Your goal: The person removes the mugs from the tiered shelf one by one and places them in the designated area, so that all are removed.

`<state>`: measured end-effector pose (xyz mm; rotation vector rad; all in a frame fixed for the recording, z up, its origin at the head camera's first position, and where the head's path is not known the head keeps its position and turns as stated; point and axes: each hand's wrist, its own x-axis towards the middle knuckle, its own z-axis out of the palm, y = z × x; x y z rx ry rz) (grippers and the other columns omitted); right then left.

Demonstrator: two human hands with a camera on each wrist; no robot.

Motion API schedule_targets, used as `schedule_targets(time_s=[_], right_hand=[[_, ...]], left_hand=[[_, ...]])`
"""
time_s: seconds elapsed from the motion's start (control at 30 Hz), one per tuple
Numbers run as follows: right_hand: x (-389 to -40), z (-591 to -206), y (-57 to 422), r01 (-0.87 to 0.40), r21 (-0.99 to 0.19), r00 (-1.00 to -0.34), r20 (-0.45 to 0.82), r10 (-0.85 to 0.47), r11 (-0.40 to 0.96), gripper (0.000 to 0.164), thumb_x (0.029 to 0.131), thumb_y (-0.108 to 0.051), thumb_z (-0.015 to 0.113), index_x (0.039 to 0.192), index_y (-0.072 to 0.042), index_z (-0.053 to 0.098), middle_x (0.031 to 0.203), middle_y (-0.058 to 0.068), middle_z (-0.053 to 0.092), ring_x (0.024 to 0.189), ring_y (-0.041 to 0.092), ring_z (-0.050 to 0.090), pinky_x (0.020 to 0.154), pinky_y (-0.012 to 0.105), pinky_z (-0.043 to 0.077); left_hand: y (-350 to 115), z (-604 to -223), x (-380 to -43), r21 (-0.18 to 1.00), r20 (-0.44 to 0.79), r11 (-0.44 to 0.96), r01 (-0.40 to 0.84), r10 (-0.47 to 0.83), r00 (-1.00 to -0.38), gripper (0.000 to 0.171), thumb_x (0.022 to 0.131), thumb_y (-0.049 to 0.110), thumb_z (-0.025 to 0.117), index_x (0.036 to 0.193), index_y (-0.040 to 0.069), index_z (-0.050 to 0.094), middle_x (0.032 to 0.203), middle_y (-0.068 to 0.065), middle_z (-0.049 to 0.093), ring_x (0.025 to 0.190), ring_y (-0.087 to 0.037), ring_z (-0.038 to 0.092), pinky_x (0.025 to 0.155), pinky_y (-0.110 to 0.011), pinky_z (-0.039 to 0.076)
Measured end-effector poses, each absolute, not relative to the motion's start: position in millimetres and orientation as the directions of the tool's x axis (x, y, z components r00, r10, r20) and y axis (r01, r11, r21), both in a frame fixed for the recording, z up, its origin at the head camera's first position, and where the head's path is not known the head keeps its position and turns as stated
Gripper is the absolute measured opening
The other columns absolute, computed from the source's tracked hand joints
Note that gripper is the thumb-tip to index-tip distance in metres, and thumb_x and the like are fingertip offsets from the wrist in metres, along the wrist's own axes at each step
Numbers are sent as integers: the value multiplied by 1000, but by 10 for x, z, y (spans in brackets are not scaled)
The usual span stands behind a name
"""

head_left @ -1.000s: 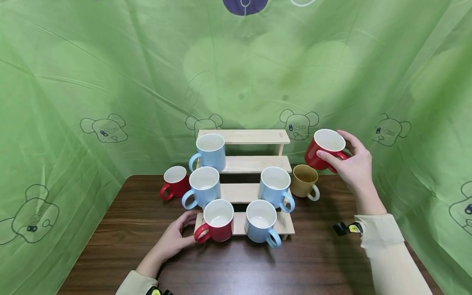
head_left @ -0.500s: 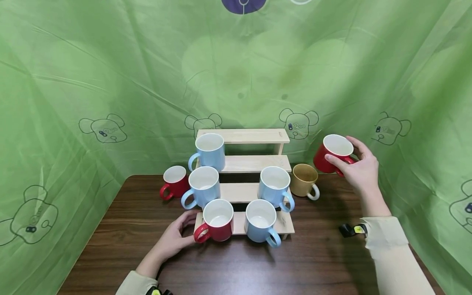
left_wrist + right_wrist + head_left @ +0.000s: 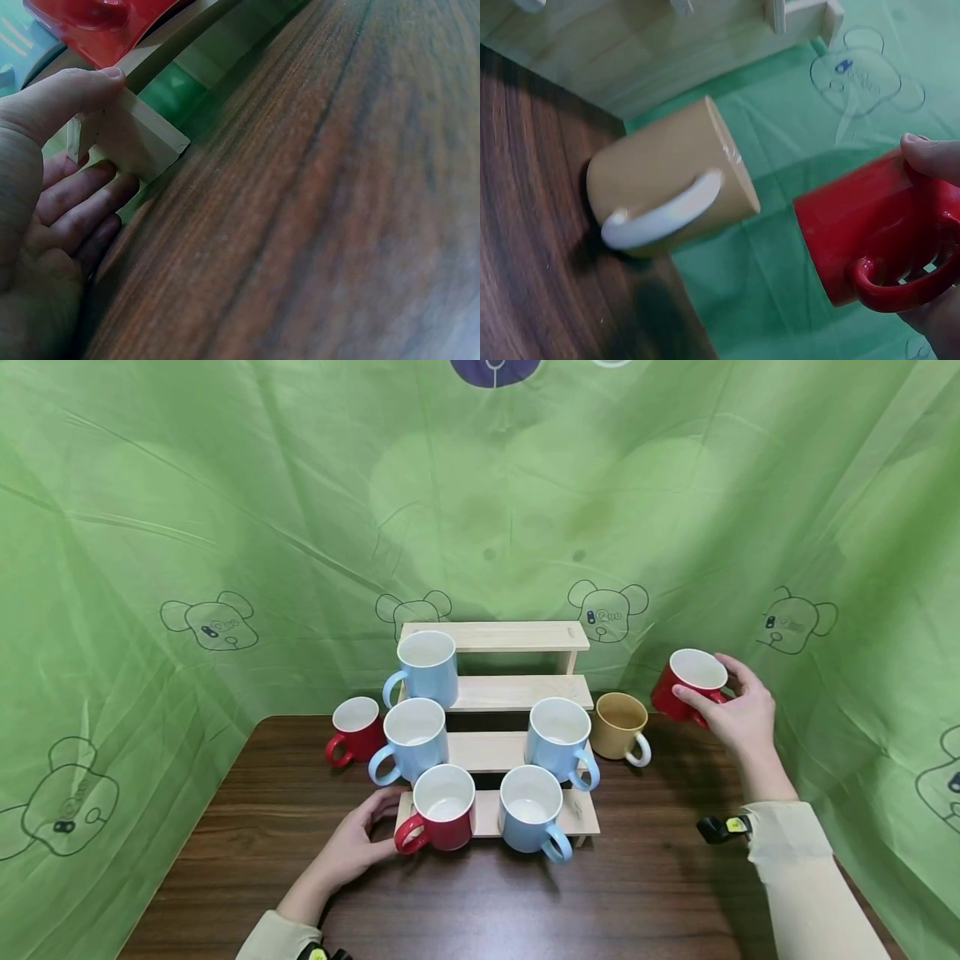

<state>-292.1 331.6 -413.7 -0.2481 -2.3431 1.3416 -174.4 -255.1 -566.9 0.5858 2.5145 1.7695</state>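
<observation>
My right hand (image 3: 738,714) holds a red mug (image 3: 870,225) with a white inside, raised at the far right and tilted. The thumb lies near its rim, and its handle faces the palm. Just left of it, a tan mug (image 3: 619,728) with a white handle stands upright on the table. My left hand (image 3: 358,835) grips the left end of the lowest step of a wooden stepped rack (image 3: 491,752). In the left wrist view the thumb (image 3: 97,86) lies on the board's edge, the fingers beneath by the leg. Beside it, another red mug (image 3: 444,810) sits on that step.
Blue mugs stand on the rack: one on the bottom step (image 3: 531,810), two on the second (image 3: 416,739), one on the third (image 3: 429,668). A smaller red mug (image 3: 357,731) stands on the table (image 3: 480,910) left of the rack. Green cloth (image 3: 480,527) hangs behind and at the sides.
My right hand has carried the red mug to the right and downward, away from over the tan mug. The left hand has stayed at the rack.
</observation>
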Motion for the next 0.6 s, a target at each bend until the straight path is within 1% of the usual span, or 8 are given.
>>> schedule_targets(time_s=[0.1,0.13,0.23,0.3,0.4,0.47,0.53,0.6], right_hand=[[-2951,-4214,3396,-50,-835,-893,283,351,548,90,86,-34,96,163,-18,52,153,16,62,115,-2,59,82,6,48],[-2961,-4239,3423,-50,-831,-894,285,347,554,90,86,-34,96,163,-17,52,153,17,62,113,-4,59,83,5,46],[-2984,-4308,3490,-50,-827,-903,277,327,560,92,86,-34,96,164,-16,51,153,19,61,112,-6,58,81,5,46],[-3000,-4355,3531,-42,-820,-912,265,313,571,92,87,-35,96,164,-15,50,153,20,62,115,-1,60,80,4,46],[-3032,-4437,3587,-34,-808,-924,251,290,588,93,87,-37,95,165,-14,49,152,22,62,122,13,63,80,4,44],[-3057,-4493,3616,-32,-812,-932,235,277,583,94,88,-38,94,166,-14,47,151,23,62,126,21,62,80,5,47],[-3076,-4552,3638,-35,-823,-938,223,267,567,95,88,-38,95,166,-14,47,150,24,62,124,20,62,77,7,51],[-3090,-4612,3659,-38,-829,-942,217,258,558,95,88,-38,95,166,-14,46,151,24,61,119,12,61,75,8,53]], left_hand=[[-2553,-5672,-1742,909,208,289,301,311,-927,69,92,15,91,152,12,57,146,-9,66,130,-19,67,112,-26,50],[-2552,-5669,-1738,910,208,287,300,310,-928,69,91,15,91,152,12,57,146,-8,66,130,-19,67,112,-26,50],[-2550,-5655,-1733,909,216,281,308,315,-924,69,92,14,90,152,11,56,146,-9,66,130,-20,67,112,-27,50],[-2549,-5650,-1731,910,214,279,306,315,-925,70,92,14,91,152,11,56,146,-8,66,130,-20,67,112,-26,50],[-2553,-5658,-1733,911,216,276,308,317,-924,69,92,13,90,152,11,56,146,-9,66,130,-20,67,112,-26,50],[-2556,-5663,-1732,910,217,276,309,317,-923,69,92,13,90,152,11,56,146,-9,66,130,-20,67,112,-26,50],[-2557,-5664,-1730,911,217,276,308,316,-924,69,92,14,90,152,11,57,146,-9,66,130,-20,67,112,-26,50],[-2557,-5661,-1729,912,217,272,308,317,-923,69,92,13,90,152,11,56,146,-9,66,130,-20,67,112,-26,50]])
